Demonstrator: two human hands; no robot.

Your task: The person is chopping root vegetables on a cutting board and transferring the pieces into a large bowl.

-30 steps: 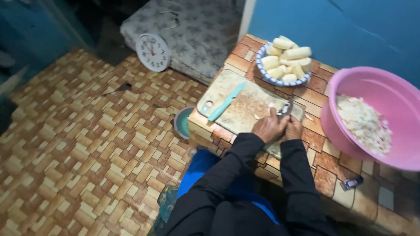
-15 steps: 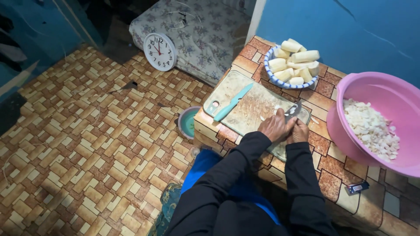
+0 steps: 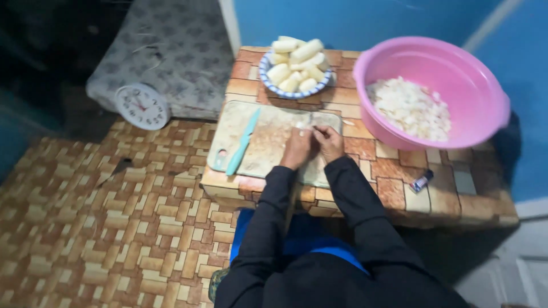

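- What the fingers pinch is hard to make out: a small pale piece (image 3: 302,124) shows just beyond the fingertips, half hidden by them.
- The left hand (image 3: 298,149) lies knuckles up on the cutting board (image 3: 268,142), fingers curled forward onto the pale piece; the grip itself cannot be told.
- The right hand (image 3: 330,142) rests touching the left, fingers bent; whether it grasps anything is unclear.
- Both dark sleeves run from the lower edge to the board.
- Left of the hands a teal knife (image 3: 242,142) lies free on the board.
- Beyond them stands a plate (image 3: 266,73) of peeled pale pieces; to the right a pink basin (image 3: 479,97) holds chopped bits.
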